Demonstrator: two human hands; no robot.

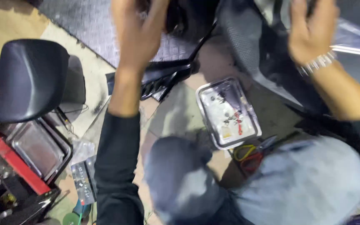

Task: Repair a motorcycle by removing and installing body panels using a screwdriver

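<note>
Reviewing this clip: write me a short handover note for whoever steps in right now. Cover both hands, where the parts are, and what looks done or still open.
Left hand: raised on a dark machine part at the top edge; grip blurred, cannot tell.
Right hand: raised beside the dark mesh panel, wearing a metal bracelet; grip unclear.
Metal tray on the floor between the knees holds small loose parts.
Pliers with red and yellow handles lie beside the tray, untouched.
Black seat stands off to the left, detached.
Black slatted cover lies on the floor.
Still open: the dark part overhead is in hand.
</note>
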